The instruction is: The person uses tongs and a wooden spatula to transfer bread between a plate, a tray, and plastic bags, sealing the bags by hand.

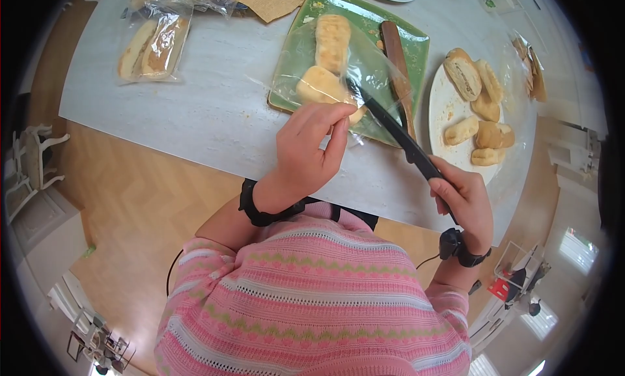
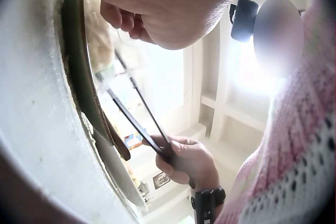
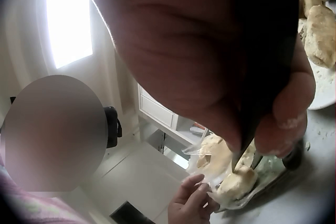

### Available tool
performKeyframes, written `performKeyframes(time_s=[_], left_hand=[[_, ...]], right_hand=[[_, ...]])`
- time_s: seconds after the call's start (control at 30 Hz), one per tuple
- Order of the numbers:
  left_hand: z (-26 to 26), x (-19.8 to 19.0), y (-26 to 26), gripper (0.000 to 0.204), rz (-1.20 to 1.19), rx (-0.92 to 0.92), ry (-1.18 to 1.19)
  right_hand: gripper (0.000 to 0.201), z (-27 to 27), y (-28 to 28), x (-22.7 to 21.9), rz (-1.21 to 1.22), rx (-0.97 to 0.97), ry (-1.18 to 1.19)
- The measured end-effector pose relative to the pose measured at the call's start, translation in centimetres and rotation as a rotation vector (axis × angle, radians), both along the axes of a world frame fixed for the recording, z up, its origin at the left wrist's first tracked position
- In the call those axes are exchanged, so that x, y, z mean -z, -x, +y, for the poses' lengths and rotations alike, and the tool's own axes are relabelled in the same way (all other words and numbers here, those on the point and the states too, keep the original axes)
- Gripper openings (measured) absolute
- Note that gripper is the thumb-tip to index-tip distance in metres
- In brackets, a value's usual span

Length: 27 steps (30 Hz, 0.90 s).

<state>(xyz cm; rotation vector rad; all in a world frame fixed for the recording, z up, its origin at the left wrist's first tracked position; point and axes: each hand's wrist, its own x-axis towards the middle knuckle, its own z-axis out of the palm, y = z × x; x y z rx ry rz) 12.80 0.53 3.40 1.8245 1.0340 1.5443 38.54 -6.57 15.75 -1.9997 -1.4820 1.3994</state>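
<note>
My left hand [image 1: 309,145] pinches the edge of a clear plastic bag [image 1: 371,70] over a green square plate [image 1: 418,50]. Inside the bag lie a long bread roll [image 1: 333,41] and a rounder bread piece [image 1: 321,84] nearer me. Black tongs [image 1: 403,138] are gripped in my right hand [image 1: 465,197], their tips reaching in beside the rounder piece. In the left wrist view the two arms of the tongs [image 2: 128,116] stand apart. The right wrist view shows my left fingers [image 3: 197,187] right at the bag's edge.
A brown wooden utensil [image 1: 394,50] lies along the green plate's right side. To the right, a white plate [image 1: 441,128] carries several bread pieces [image 1: 495,135]. At the upper left rests a bagged pair of bread halves [image 1: 163,47], near brown paper [image 1: 273,0].
</note>
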Motion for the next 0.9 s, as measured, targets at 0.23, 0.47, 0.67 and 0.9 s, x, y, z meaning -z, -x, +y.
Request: performKeyframes(time_s=[0.23,0.47,0.67,0.9], left_hand=[[-0.2,0.6,0.0,0.026,0.072,0.006,-0.072],[-0.4,0.9,-0.1,0.023,0.081,0.013,-0.096],[-0.2,0.9,-0.3,0.022,0.089,0.003,-0.069],[-0.2,1.0,-0.9,0.021,0.038,0.005,0.025]], right_hand=[[0.037,0.7,-0.3,0.5,0.147,-0.048,0.077],[0.039,1.4,1.1,2.7,0.264,0.059,0.146],[0.039,-0.3,1.1,2.8,0.325,0.186,0.115],[0.04,-2.6,0.4,2.9,0.318,0.326,0.065]])
